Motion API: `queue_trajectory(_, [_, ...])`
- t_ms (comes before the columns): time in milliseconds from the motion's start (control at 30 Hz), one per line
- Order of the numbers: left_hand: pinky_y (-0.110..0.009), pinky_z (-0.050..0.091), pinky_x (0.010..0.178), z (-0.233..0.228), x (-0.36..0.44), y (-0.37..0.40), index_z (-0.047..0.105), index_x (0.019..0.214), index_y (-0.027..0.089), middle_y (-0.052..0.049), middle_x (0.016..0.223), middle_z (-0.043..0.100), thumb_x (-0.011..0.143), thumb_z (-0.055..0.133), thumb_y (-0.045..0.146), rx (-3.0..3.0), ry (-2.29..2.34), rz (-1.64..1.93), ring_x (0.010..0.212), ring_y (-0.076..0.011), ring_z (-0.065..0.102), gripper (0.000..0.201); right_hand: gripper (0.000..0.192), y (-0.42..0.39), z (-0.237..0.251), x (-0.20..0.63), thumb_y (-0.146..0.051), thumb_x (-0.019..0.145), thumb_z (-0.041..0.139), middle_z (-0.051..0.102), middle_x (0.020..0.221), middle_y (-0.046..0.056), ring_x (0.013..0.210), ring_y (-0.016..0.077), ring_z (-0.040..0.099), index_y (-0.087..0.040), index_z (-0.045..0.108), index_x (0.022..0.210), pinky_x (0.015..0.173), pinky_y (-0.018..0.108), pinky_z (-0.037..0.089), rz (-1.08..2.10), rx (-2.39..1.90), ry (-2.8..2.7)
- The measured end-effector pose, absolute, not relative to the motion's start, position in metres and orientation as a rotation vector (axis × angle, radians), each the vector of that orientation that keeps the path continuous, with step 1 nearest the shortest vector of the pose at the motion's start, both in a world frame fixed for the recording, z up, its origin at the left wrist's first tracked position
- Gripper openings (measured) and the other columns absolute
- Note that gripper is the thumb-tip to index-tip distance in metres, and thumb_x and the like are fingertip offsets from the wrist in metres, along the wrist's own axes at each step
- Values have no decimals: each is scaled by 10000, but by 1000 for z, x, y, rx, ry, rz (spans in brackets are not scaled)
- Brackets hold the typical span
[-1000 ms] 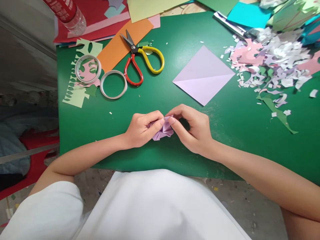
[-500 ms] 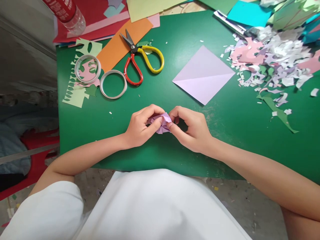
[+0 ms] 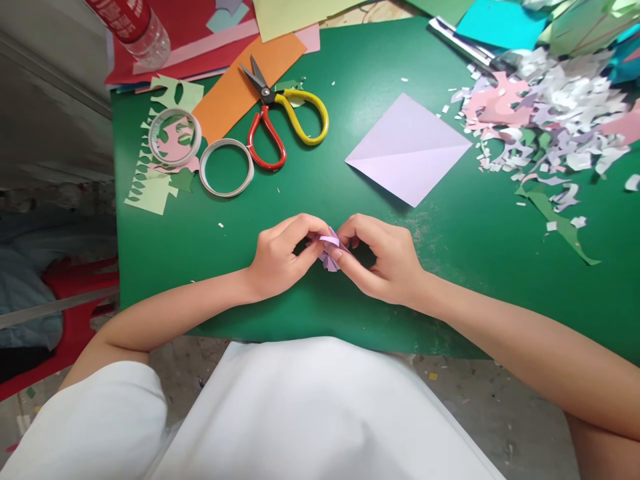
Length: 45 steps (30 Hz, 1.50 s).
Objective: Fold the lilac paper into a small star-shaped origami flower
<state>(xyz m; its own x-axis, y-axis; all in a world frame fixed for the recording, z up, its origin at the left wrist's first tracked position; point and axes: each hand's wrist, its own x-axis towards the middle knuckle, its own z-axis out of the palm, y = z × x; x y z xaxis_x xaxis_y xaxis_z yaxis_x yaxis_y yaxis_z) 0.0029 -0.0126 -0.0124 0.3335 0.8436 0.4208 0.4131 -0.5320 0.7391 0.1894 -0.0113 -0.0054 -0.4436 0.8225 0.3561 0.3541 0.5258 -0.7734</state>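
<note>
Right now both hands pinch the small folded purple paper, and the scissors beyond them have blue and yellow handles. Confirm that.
Not quite. In the head view the scissors have red and yellow handles. The left hand and right hand do pinch the folded purple paper.

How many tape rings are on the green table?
2: one tape ring lies on the pale green cut paper at the left, the other tape ring right beside it, next to the scissors.

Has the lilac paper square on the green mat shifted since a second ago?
No. The lilac paper square keeps its spot right of the scissors on the green mat.
</note>
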Motion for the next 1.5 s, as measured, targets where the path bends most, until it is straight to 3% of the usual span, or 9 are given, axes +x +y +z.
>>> queue_trajectory(267, [-152,537,706,-11,4,-14,583,943,183,19,847,726,968,531,133,2297,1125,1112,758,-71,692,76,168,-12,-6,189,-169,921,568,533,646,-29,562,100,475,-225,458,808,495,246,367,691,-947,-2063])
queue_trajectory(533, [-125,514,683,-11,3,-15,591,1031,171,22,846,739,967,498,96,2390,1107,1102,705,-56,683,135,250,-19,-5,188,-144,904,595,690,691,-81,568,85,636,-271,456,1067,518,209,452,684,-1006,-2019])
queue_trajectory(900, [-139,508,602,-13,3,-15,602,981,186,41,788,737,979,492,150,2361,1100,1110,624,-54,675,116,185,-19,0,189,-187,879,616,742,775,-37,659,136,716,-262,478,976,557,237,504,962,-1064,-1909])
queue_trajectory(1200, [-142,536,647,-14,2,-15,581,955,180,22,820,739,953,525,160,2263,1134,1103,694,-70,704,60,176,-15,-1,189,-199,886,625,705,721,-36,596,112,661,-232,466,955,540,220,471,1078,-1055,-1863])
queue_trajectory(1367, [-152,537,668,-14,3,-15,572,937,176,-3,850,727,932,562,141,2212,1128,1163,746,-85,693,37,268,-13,1,189,-322,894,665,690,694,-43,564,111,625,-237,417,950,508,218,434,1246,-1090,-1788])
queue_trajectory(1500, [-167,541,689,-15,3,-15,566,937,187,1,833,694,936,572,146,2173,1109,1206,760,-88,669,41,293,-10,4,191,-433,892,674,654,657,-29,555,96,586,-211,489,848,493,204,402,1363,-1109,-1792])
